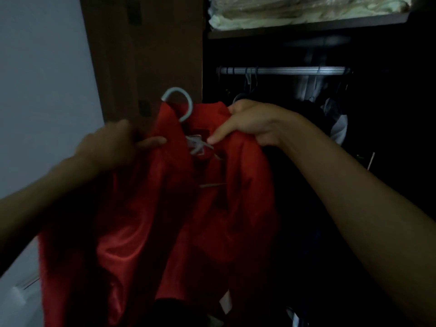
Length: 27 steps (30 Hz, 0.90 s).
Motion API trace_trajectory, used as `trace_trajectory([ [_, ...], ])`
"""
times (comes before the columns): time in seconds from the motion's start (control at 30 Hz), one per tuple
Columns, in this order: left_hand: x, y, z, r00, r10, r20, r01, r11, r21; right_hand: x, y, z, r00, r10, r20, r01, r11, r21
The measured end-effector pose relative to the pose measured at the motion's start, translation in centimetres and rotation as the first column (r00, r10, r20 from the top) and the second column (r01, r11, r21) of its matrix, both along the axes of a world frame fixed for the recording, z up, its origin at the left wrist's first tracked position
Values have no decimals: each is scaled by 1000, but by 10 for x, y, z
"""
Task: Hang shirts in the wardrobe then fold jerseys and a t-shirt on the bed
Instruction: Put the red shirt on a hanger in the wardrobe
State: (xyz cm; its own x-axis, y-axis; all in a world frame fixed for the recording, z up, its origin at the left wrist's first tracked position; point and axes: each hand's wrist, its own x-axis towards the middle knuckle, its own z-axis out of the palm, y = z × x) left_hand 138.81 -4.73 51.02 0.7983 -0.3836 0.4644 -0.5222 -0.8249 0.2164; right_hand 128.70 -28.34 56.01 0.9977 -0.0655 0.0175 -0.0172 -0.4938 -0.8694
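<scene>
A shiny red shirt (146, 220) hangs in front of me on a pale plastic hanger (181, 102), whose hook sticks up above the collar. My left hand (113, 145) grips the shirt's left shoulder, with one finger stretched toward the collar. My right hand (250, 123) grips the right shoulder, its forefinger pointing at the hanger's neck. Behind them is the open wardrobe with a metal rail (283, 70) in the dark interior. The hanger's arms are hidden inside the shirt.
Several hangers and dark and pale clothes (330, 109) hang from the rail at the right. A shelf (306, 27) above holds folded pale bedding. The brown wardrobe door (141, 55) stands open at the left, beside a white wall (42, 90).
</scene>
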Motion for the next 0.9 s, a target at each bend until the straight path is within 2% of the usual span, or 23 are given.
trace_trajectory([
  [0.07,-13,-27,-10,989,-98,-108,98,995,-3,10,29,-1,998,24,53,-35,975,221],
  [0.13,-7,-45,-21,995,-77,-64,80,995,51,18,54,-6,996,-3,93,-26,951,309],
  [0.2,4,-49,-21,999,2,-40,0,999,51,20,66,-15,990,-42,138,8,971,237],
  [0.3,18,-33,-6,998,6,-55,-6,1000,-9,1,61,-26,987,-44,157,49,998,-31],
  [0.4,30,-15,9,994,-20,-108,12,997,-77,-36,55,-37,975,107,196,-34,938,-345],
  [0.47,32,-10,14,997,-25,-76,18,995,-97,-56,56,-44,958,252,137,-165,875,-455],
  [0.53,34,-5,19,1000,14,-27,-18,991,-133,-67,54,-54,939,343,33,-290,838,-463],
  [0.6,38,1,24,1000,4,-12,-6,986,-166,-75,48,-59,930,367,-8,-333,835,-437],
  [0.73,39,12,35,998,-67,2,66,981,-182,-85,37,-55,874,467,-135,-486,831,-271],
  [0.8,36,16,41,997,-77,-6,75,981,-179,-83,28,-50,897,434,-83,-439,857,-269],
  [0.9,32,22,50,993,-119,-6,115,971,-209,-73,14,-38,947,319,-46,-313,875,-369],
])
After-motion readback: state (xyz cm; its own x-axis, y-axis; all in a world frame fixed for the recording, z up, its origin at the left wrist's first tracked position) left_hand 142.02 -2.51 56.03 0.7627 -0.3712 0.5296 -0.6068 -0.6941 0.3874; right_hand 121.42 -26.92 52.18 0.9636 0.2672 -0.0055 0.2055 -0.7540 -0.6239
